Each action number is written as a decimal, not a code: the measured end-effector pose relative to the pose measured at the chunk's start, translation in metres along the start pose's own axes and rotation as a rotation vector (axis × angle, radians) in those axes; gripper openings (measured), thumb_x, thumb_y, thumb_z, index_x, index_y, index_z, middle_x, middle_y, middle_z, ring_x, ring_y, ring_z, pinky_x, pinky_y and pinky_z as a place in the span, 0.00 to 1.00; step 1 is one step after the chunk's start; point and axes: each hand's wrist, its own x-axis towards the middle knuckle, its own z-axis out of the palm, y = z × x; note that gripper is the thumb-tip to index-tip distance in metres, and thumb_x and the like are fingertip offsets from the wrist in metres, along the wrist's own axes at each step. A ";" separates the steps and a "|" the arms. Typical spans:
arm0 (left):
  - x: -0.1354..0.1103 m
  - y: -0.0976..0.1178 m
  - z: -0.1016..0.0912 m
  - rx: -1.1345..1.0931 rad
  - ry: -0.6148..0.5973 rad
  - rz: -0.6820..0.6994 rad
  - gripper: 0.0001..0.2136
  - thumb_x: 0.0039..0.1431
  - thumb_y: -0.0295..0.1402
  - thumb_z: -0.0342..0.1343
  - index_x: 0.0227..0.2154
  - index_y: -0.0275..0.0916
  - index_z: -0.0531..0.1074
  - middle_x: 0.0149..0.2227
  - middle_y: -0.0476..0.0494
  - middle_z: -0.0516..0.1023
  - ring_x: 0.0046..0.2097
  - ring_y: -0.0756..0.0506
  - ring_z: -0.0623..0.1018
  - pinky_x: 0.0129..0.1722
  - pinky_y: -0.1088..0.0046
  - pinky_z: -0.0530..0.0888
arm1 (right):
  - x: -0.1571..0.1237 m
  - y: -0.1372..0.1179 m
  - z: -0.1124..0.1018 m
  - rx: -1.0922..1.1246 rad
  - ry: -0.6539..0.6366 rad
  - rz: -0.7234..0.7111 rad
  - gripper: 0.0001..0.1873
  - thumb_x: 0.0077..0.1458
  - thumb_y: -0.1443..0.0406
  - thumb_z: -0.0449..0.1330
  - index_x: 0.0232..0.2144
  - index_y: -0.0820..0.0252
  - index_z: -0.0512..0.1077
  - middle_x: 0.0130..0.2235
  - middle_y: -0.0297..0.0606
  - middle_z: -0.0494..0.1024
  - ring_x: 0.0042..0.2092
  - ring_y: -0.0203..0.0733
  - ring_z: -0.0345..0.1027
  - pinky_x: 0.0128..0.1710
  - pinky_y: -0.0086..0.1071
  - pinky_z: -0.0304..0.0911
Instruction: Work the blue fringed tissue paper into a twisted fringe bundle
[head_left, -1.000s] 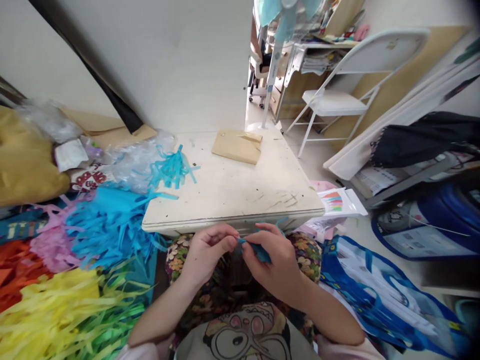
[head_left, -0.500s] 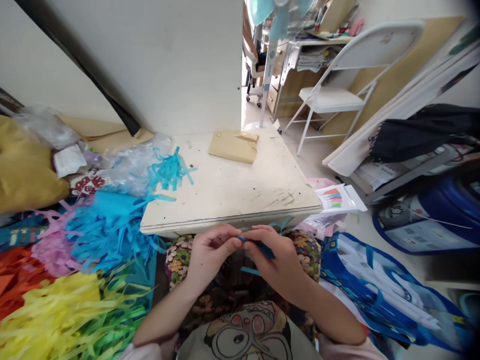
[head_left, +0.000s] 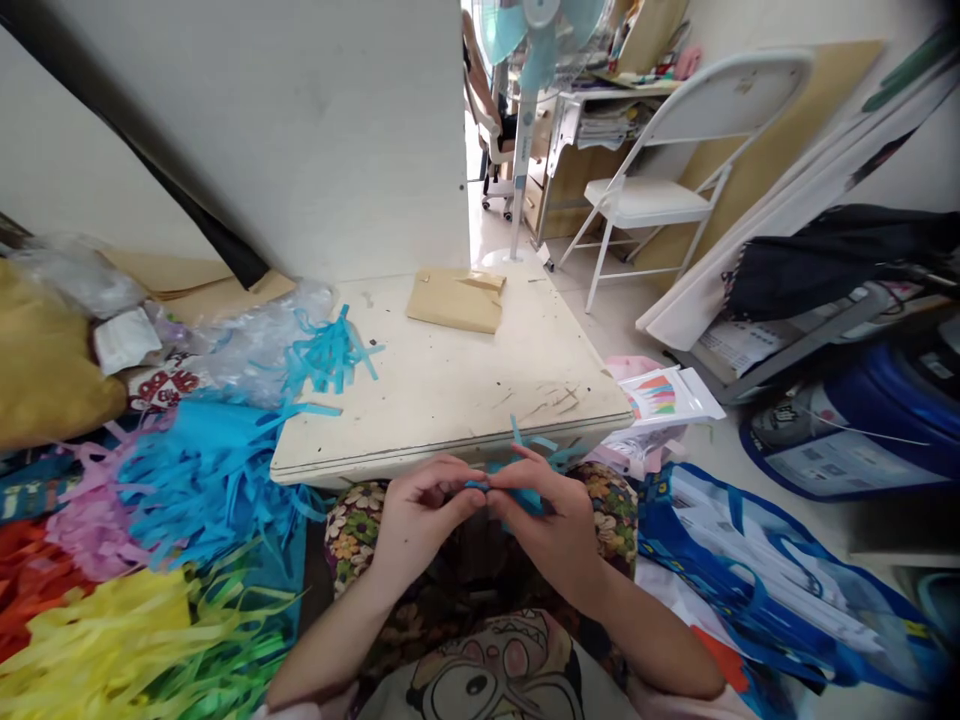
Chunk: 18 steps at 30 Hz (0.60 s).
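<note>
Just past the near edge of the white table, over my lap, both hands meet at a blue fringed paper tassel. The fingertips of my left hand pinch its twisted end. My right hand has its thumb and fingers closed round the paper close by, and loose strips stick out beyond its fingers. Part of the tassel is hidden by the right hand. A similar blue tassel lies on the left side of the table.
Piles of fringed paper lie at left: blue, pink, red and yellow. A folded cardboard piece rests on the table. To the right are a printed packet and a blue bag. Behind stands a white folding chair.
The view has shifted slightly. Between my hands the blue strips have swung up and spread above the right fingers. Both hands keep their pinch on the tassel.
</note>
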 end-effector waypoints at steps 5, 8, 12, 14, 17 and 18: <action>0.001 -0.010 -0.006 -0.149 -0.148 -0.153 0.06 0.40 0.29 0.58 0.25 0.43 0.74 0.27 0.50 0.71 0.28 0.54 0.70 0.26 0.82 0.67 | -0.004 0.005 0.004 0.014 0.083 -0.005 0.04 0.41 0.69 0.59 0.22 0.59 0.66 0.21 0.28 0.72 0.22 0.31 0.65 0.43 0.38 0.61; -0.001 -0.013 -0.007 -0.077 -0.155 -0.116 0.06 0.45 0.30 0.55 0.27 0.42 0.74 0.30 0.49 0.70 0.31 0.53 0.70 0.28 0.81 0.67 | -0.006 0.007 0.007 0.018 0.082 -0.014 0.03 0.42 0.70 0.58 0.23 0.59 0.66 0.21 0.29 0.72 0.23 0.31 0.66 0.44 0.38 0.61; -0.003 -0.008 -0.005 0.220 -0.012 0.109 0.06 0.49 0.28 0.50 0.28 0.40 0.71 0.30 0.48 0.70 0.35 0.52 0.70 0.33 0.79 0.66 | -0.006 0.007 0.008 0.020 0.013 -0.031 0.04 0.44 0.70 0.56 0.27 0.59 0.67 0.28 0.34 0.74 0.31 0.35 0.68 0.45 0.39 0.59; -0.004 -0.005 -0.004 0.398 0.025 0.189 0.06 0.50 0.28 0.48 0.29 0.39 0.69 0.31 0.48 0.71 0.36 0.52 0.70 0.36 0.78 0.66 | -0.002 0.007 0.005 -0.021 -0.010 -0.048 0.06 0.44 0.70 0.56 0.29 0.58 0.67 0.32 0.37 0.73 0.36 0.37 0.66 0.43 0.38 0.60; -0.006 -0.004 -0.005 0.561 -0.030 0.201 0.05 0.50 0.28 0.48 0.31 0.38 0.66 0.30 0.49 0.73 0.33 0.52 0.71 0.34 0.79 0.67 | 0.007 0.007 -0.001 -0.110 -0.081 -0.102 0.06 0.45 0.68 0.56 0.30 0.58 0.70 0.31 0.38 0.72 0.36 0.37 0.65 0.37 0.35 0.61; -0.006 -0.005 -0.006 0.572 -0.046 0.186 0.06 0.50 0.28 0.48 0.32 0.38 0.65 0.29 0.49 0.73 0.32 0.52 0.71 0.33 0.79 0.67 | 0.011 0.007 -0.004 -0.119 -0.129 -0.118 0.05 0.45 0.68 0.57 0.29 0.58 0.70 0.30 0.37 0.72 0.34 0.37 0.65 0.36 0.34 0.61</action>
